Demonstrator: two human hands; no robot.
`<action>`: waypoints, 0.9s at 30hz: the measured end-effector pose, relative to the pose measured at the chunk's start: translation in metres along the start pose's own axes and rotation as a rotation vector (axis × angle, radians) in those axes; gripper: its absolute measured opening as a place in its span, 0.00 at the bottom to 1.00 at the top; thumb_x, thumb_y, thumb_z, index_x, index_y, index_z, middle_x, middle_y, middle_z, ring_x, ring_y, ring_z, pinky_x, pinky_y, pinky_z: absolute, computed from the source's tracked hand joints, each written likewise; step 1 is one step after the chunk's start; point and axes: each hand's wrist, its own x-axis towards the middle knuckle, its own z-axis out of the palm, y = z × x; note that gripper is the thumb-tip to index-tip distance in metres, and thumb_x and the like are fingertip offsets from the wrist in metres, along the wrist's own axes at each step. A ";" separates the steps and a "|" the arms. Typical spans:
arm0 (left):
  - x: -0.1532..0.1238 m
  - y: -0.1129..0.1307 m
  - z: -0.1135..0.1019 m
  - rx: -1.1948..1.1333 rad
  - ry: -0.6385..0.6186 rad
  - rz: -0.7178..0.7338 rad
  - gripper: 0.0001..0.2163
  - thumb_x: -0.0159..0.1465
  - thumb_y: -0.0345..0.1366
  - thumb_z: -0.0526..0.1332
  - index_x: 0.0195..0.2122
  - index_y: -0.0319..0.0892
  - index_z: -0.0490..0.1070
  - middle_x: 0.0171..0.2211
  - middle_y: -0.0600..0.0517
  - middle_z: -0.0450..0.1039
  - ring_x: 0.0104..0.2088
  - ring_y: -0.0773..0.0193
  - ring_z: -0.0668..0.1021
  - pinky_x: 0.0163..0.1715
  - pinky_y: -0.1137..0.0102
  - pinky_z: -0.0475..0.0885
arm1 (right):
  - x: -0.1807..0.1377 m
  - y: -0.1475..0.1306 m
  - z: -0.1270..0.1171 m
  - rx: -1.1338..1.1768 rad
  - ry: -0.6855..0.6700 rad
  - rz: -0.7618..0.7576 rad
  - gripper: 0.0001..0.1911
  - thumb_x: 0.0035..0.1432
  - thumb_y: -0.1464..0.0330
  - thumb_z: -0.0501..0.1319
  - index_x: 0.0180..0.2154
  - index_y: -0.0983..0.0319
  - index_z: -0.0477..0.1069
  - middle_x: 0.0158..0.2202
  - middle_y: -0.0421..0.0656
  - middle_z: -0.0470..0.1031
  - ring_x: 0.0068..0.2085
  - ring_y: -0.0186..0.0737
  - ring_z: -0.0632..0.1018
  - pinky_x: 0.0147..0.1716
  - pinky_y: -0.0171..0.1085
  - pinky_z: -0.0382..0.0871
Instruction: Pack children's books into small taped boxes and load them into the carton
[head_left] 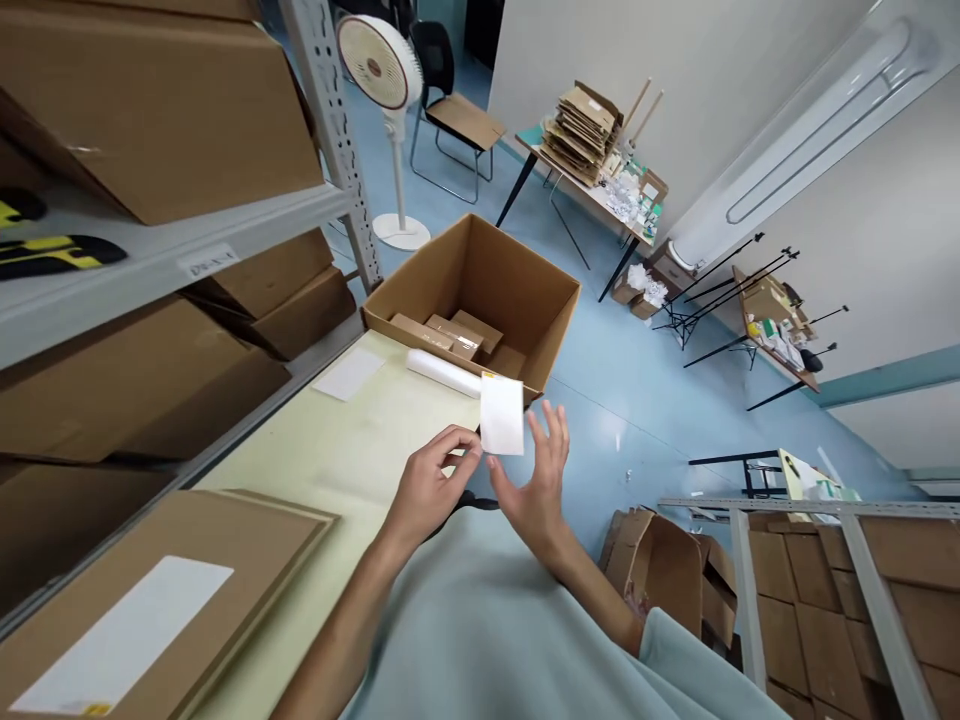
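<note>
A small white label (502, 415) with a bit of yellow at its top edge hangs in front of my chest. My left hand (429, 485) pinches it by the lower left corner. Beside its right edge is my right hand (541, 490), fingers spread and thumb near the label's bottom. Just beyond lies a white roll (442, 373) at the edge of the pale yellow tabletop (352, 440). Past the roll stands a large open carton (525, 270) with several small brown boxes (457, 333) inside. A white sheet (349, 374) lies flat on the table.
On the near left is a flat brown box (262, 560) with a white label. A metal rack (270, 220) holding cartons borders the table. Behind stand a fan (397, 150) and a chair (465, 120). An open carton (667, 570) and another rack (750, 590) are at right.
</note>
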 end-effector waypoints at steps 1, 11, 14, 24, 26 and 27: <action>-0.002 -0.001 -0.002 -0.002 0.006 0.009 0.12 0.73 0.45 0.63 0.34 0.46 0.76 0.35 0.53 0.77 0.36 0.63 0.81 0.36 0.72 0.81 | 0.001 -0.001 -0.001 0.045 -0.039 -0.016 0.28 0.72 0.61 0.70 0.69 0.56 0.72 0.74 0.57 0.73 0.80 0.64 0.67 0.75 0.69 0.67; -0.077 -0.001 -0.063 0.068 0.236 0.013 0.11 0.76 0.43 0.63 0.37 0.46 0.79 0.38 0.51 0.80 0.40 0.60 0.83 0.47 0.67 0.82 | 0.009 -0.043 0.033 0.416 -0.480 -0.206 0.09 0.77 0.61 0.65 0.41 0.55 0.81 0.40 0.42 0.88 0.43 0.46 0.87 0.71 0.59 0.70; -0.118 -0.001 -0.084 0.132 0.392 -0.024 0.08 0.74 0.38 0.62 0.37 0.46 0.77 0.38 0.50 0.80 0.40 0.60 0.83 0.47 0.66 0.80 | 0.009 -0.071 0.048 0.512 -0.601 -0.278 0.09 0.74 0.63 0.65 0.37 0.55 0.79 0.36 0.41 0.86 0.41 0.45 0.85 0.66 0.56 0.73; -0.333 -0.064 -0.157 0.486 0.876 -0.691 0.04 0.65 0.31 0.62 0.35 0.46 0.75 0.41 0.48 0.83 0.44 0.55 0.83 0.49 0.65 0.74 | -0.027 -0.153 0.084 0.638 -1.009 -0.253 0.08 0.64 0.62 0.65 0.32 0.57 0.76 0.32 0.40 0.81 0.39 0.44 0.81 0.49 0.45 0.74; -0.384 -0.069 -0.179 0.509 0.979 -0.907 0.03 0.64 0.30 0.64 0.35 0.45 0.75 0.37 0.49 0.83 0.42 0.54 0.82 0.46 0.66 0.74 | -0.035 -0.160 0.085 0.646 -1.025 -0.252 0.08 0.62 0.62 0.65 0.32 0.57 0.76 0.32 0.40 0.80 0.39 0.44 0.80 0.48 0.44 0.75; -0.407 -0.069 -0.191 0.510 1.054 -1.002 0.03 0.64 0.30 0.65 0.33 0.44 0.75 0.35 0.49 0.83 0.41 0.54 0.82 0.45 0.66 0.74 | -0.038 -0.163 0.085 0.653 -1.021 -0.249 0.07 0.62 0.62 0.64 0.32 0.57 0.76 0.32 0.40 0.80 0.39 0.44 0.80 0.47 0.44 0.75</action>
